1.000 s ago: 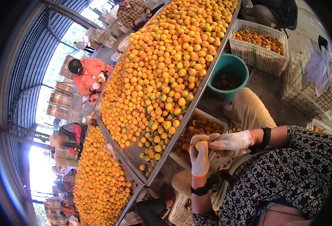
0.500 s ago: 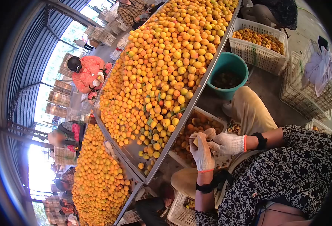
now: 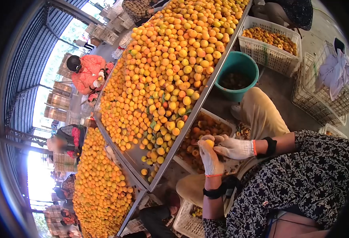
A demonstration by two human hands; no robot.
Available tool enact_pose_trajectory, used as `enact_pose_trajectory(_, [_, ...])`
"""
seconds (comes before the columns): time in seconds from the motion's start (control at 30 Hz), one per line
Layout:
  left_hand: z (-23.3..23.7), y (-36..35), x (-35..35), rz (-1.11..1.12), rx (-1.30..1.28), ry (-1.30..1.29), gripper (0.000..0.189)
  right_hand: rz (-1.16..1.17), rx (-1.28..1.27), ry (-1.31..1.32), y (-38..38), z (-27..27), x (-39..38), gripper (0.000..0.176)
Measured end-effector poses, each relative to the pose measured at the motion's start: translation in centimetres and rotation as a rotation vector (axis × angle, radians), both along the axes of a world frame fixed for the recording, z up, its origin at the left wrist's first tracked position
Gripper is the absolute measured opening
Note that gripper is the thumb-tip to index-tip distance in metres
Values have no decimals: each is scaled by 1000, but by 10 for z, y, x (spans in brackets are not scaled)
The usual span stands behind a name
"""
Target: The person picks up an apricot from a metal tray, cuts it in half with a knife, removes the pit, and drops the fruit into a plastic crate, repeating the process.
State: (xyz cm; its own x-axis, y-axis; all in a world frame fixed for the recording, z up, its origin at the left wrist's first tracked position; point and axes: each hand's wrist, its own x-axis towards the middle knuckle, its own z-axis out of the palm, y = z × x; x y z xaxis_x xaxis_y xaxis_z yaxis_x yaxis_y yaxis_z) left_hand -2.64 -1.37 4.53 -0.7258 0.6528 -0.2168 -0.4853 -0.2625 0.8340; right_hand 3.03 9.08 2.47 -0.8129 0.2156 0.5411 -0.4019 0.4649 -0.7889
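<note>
My left hand (image 3: pixel 211 160), in a white knit glove with an orange cuff, is closed on a yellow-orange apricot (image 3: pixel 209 143) at its fingertips. My right hand (image 3: pixel 236 148), in a matching glove, is curled right beside that apricot. Its fingers are closed, and whatever they hold is hidden. Below both hands a pale crate (image 3: pixel 233 129) of apricots stands against the sorting table. The big heap of apricots (image 3: pixel 166 71) covers the sloping metal table (image 3: pixel 131 158) ahead of me.
A teal bucket (image 3: pixel 255 75) with dark contents stands past my knee. Beyond it sits a white crate (image 3: pixel 267 53) of opened apricots. Stacked crates (image 3: pixel 317 95) carry a pale cloth. A second heap (image 3: pixel 99 186) lies on the adjoining table. A person in an orange top (image 3: pixel 89 71) works across from me.
A whole yellow-orange side of an apricot now shows between my fingertips, where a thin brownish edge showed before. My hands stay close together. The view has shifted slightly.
</note>
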Motion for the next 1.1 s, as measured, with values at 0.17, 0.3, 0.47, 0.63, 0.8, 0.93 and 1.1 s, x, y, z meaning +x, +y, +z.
enact_pose_trajectory(0.17, [-7, -15, -14, -29, -324, 118, 42, 259, -97, -767, 13, 23, 14, 47])
enact_pose_trajectory(0.3, [13, -14, -22, -87, -482, -64, 49, 254, -222, -927, 3, 8, 12, 50])
enact_pose_trajectory(0.47, [-2, -8, -17, 123, -341, -229, 53, 412, -553, -1121, 3, 38, 3, 47])
enact_pose_trajectory(0.63, [-9, -16, -22, 15, -239, -291, 61, 996, -1554, -1306, 8, -7, -14, 41])
enact_pose_trajectory(0.8, [-78, -25, -55, 197, -725, 224, 82, 729, -1611, -1224, -6, -34, -27, 35])
enact_pose_trajectory(0.93, [-127, -45, -75, 84, -611, 10, 94, 801, -1630, -1120, -10, -46, -46, 35])
enact_pose_trajectory(1.1, [-137, -60, -74, 271, -560, 67, 90, 418, -769, -958, -1, -39, -68, 36])
